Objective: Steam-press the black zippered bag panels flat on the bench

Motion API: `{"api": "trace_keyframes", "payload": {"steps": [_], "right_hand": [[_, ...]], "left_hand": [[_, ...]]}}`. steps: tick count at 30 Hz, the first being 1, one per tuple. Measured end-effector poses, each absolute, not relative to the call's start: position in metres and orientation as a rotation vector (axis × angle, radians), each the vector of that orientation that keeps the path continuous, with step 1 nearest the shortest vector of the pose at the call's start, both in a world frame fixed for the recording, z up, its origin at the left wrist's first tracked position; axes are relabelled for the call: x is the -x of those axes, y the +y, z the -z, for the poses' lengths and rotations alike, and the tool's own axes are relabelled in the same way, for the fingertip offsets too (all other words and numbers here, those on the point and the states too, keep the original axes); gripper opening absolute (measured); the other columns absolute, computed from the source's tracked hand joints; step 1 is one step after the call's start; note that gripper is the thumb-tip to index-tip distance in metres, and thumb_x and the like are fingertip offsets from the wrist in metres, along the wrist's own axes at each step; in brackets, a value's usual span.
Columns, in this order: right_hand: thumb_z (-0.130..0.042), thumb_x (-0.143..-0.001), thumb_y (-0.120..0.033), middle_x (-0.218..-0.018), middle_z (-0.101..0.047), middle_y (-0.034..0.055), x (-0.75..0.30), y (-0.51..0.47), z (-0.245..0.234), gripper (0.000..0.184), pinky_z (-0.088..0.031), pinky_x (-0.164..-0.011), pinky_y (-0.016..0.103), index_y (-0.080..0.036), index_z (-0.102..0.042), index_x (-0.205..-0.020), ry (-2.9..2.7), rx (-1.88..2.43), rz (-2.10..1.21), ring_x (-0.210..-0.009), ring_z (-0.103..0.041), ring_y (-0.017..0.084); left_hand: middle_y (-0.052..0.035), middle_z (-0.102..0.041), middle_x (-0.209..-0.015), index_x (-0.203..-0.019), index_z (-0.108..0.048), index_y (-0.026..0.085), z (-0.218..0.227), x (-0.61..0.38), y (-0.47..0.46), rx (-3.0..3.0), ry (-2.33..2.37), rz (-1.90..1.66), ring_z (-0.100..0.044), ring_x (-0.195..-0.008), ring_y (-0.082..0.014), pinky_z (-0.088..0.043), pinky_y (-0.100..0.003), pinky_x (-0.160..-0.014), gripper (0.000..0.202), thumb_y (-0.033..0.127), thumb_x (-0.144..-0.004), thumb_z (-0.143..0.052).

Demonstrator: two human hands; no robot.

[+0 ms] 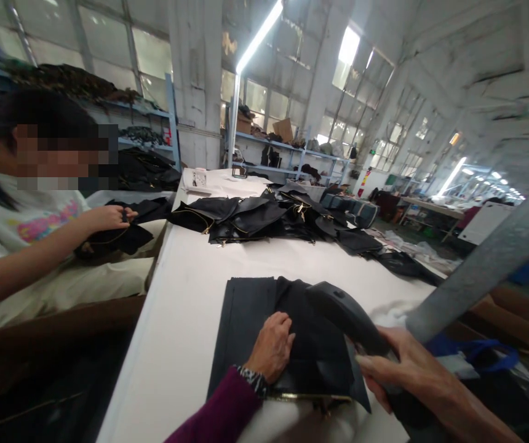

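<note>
A black fabric bag panel [315, 344] lies on the white table in front of me, with a gold zipper [308, 398] along its near edge. Beneath its left side shows a flat dark sheet or stack [246, 307]. My left hand [272, 347] presses on the black fabric, its fingers curled and closed on it. In my right hand [398, 363] is a black handheld tool [345, 307] with a curved neck and broad head; its exact kind is unclear. The fingers wrap its handle, and its head is over the fabric's right side, contact uncertain.
Zippered black pouches [255, 218] are heaped across the far part of the white table [154, 351]. At left, a seated co-worker [38, 227] handles a black piece. A slanted metal post [486, 264] rises at right, near a blue bag strap [495, 354]. Shelves [283, 167] line the wall.
</note>
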State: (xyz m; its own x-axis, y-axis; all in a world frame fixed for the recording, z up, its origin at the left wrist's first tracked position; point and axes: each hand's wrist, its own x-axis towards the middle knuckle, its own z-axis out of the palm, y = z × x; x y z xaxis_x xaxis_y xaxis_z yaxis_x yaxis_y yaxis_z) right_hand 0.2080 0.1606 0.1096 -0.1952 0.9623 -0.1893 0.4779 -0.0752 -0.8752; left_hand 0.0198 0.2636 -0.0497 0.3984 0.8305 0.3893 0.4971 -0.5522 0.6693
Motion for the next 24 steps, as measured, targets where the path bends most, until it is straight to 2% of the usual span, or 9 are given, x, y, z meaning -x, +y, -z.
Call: {"api": "trace_keyframes", "payload": {"steps": [3, 6, 10, 12, 14, 16, 17, 20, 24], "right_hand": [[-0.064, -0.078, -0.049, -0.049, -0.057, -0.0025, -0.216, 0.172, -0.109, 0.035, -0.039, -0.039, 0.019, -0.016, -0.056, -0.074, -1.652, 1.592, -1.263, -0.039, -0.05, 0.011], [-0.065, -0.078, -0.043, -0.054, -0.058, -0.0031, -0.208, 0.192, -0.109, 0.028, -0.04, -0.04, 0.019, -0.016, -0.058, -0.074, -1.621, 1.639, -1.272, -0.043, -0.052, 0.011], [-0.065, -0.078, -0.034, -0.054, -0.056, -0.0039, -0.186, 0.215, -0.107, 0.021, -0.039, -0.042, 0.019, -0.016, -0.058, -0.071, -1.639, 1.652, -1.307, -0.045, -0.051, 0.01], [-0.064, -0.078, -0.032, -0.053, -0.055, -0.0039, -0.178, 0.222, -0.105, 0.02, -0.038, -0.041, 0.019, -0.015, -0.057, -0.069, -1.667, 1.637, -1.345, -0.044, -0.049, 0.01], [-0.062, -0.079, -0.032, -0.054, -0.055, -0.0034, -0.173, 0.227, -0.102, 0.02, -0.038, -0.042, 0.019, -0.015, -0.057, -0.069, -1.686, 1.617, -1.379, -0.044, -0.049, 0.01], [-0.062, -0.079, -0.032, -0.054, -0.055, -0.0032, -0.171, 0.229, -0.098, 0.022, -0.038, -0.042, 0.019, -0.015, -0.056, -0.067, -1.694, 1.6, -1.4, -0.044, -0.05, 0.01], [-0.062, -0.079, -0.032, -0.054, -0.055, -0.0032, -0.171, 0.23, -0.096, 0.022, -0.038, -0.042, 0.019, -0.015, -0.055, -0.067, -1.697, 1.59, -1.407, -0.044, -0.05, 0.01], [-0.063, -0.079, -0.035, -0.053, -0.055, -0.0035, -0.173, 0.23, -0.09, 0.023, -0.039, -0.041, 0.02, -0.016, -0.055, -0.069, -1.703, 1.546, -1.428, -0.043, -0.05, 0.01], [-0.065, -0.08, -0.038, -0.052, -0.057, -0.0038, -0.178, 0.223, -0.086, 0.024, -0.042, -0.042, 0.019, -0.016, -0.056, -0.073, -1.702, 1.495, -1.425, -0.042, -0.05, 0.01]], "left_hand": [[-0.0148, -0.061, -0.108, -0.098, -0.064, 0.011, 0.05, -0.021, 0.257, -2.235, 1.126, -1.005, -0.054, -0.109, -0.0259, -0.041, -0.043, -0.101, 0.023, 0.015, -0.087, -0.044], [-0.0115, -0.063, -0.098, -0.09, -0.064, 0.014, 0.044, -0.021, 0.253, -2.244, 1.115, -1.017, -0.059, -0.097, -0.0219, -0.047, -0.036, -0.092, 0.022, 0.014, -0.088, -0.043], [-0.0078, -0.064, -0.089, -0.082, -0.064, 0.016, 0.032, -0.01, 0.268, -2.138, 1.401, -1.115, -0.061, -0.085, -0.0167, -0.048, -0.027, -0.083, 0.027, 0.012, -0.09, -0.038], [-0.0099, -0.063, -0.099, -0.09, -0.065, 0.016, 0.025, 0.012, 0.288, -2.087, 1.643, -1.122, -0.059, -0.097, -0.0199, -0.044, -0.03, -0.091, 0.024, 0.014, -0.089, -0.04], [-0.0178, -0.057, -0.117, -0.107, -0.061, 0.011, 0.021, 0.043, 0.311, -1.973, 1.853, -1.112, -0.05, -0.114, -0.0287, -0.037, -0.04, -0.099, 0.028, 0.017, -0.087, -0.042], [-0.0272, -0.054, -0.115, -0.111, -0.057, 0.003, 0.019, 0.073, 0.329, -1.812, 2.028, -1.055, -0.05, -0.113, -0.0372, -0.039, -0.048, -0.093, 0.034, 0.022, -0.086, -0.044], [-0.0279, -0.057, -0.109, -0.108, -0.057, 0.002, 0.02, 0.083, 0.334, -1.753, 2.072, -1.014, -0.053, -0.109, -0.0385, -0.041, -0.049, -0.089, 0.035, 0.025, -0.085, -0.046], [-0.0203, -0.063, -0.093, -0.098, -0.061, 0.009, 0.023, 0.092, 0.337, -1.666, 2.072, -0.931, -0.06, -0.095, -0.0353, -0.045, -0.043, -0.081, 0.031, 0.033, -0.08, -0.054], [-0.0175, -0.064, -0.096, -0.088, -0.063, 0.013, 0.026, 0.075, 0.334, -1.57, 1.966, -1.007, -0.06, -0.097, -0.0345, -0.042, -0.042, -0.081, 0.022, 0.024, -0.069, -0.062]]}}
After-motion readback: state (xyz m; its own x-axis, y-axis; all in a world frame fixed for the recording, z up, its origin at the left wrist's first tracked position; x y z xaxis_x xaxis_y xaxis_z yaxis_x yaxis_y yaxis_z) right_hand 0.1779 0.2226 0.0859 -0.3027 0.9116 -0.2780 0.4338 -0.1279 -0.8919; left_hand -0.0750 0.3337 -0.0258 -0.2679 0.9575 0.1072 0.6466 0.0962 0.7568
